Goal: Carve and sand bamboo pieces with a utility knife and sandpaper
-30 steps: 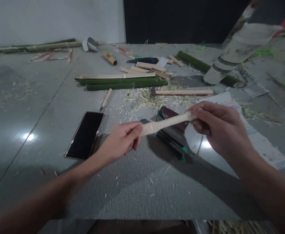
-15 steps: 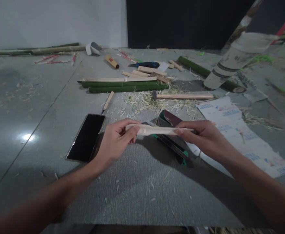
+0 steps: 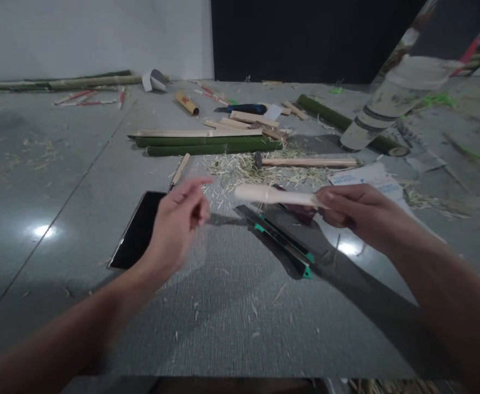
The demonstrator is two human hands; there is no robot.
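Observation:
My right hand (image 3: pixel 357 207) pinches the narrow end of a pale, spatula-shaped bamboo piece (image 3: pixel 260 193), held level above the work surface. Its broad, rounded end points left, free of any grip. My left hand (image 3: pixel 176 221) is off to the left of that end, slightly blurred, with the index finger stretched out and the other fingers loosely bent; it holds nothing. Below the bamboo piece lies a black and green utility knife (image 3: pixel 285 239) with its blade out. Behind it is a dark red sheet (image 3: pixel 299 210), partly covered. A black phone (image 3: pixel 137 232) rests beside my left wrist.
A hammer (image 3: pixel 309 162) lies among bamboo shavings (image 3: pixel 240 169). Split green bamboo lengths (image 3: pixel 215 148) are behind it. A chisel-like tool (image 3: pixel 180 169) is near the phone. At right are printed white paper (image 3: pixel 371 175), a lidded cup (image 3: pixel 371 117) and a bamboo pole (image 3: pixel 326 112).
My left hand has let go of the bamboo piece and moved left. My right hand has raised the piece slightly and shifted right, uncovering its broad end and more of the knife.

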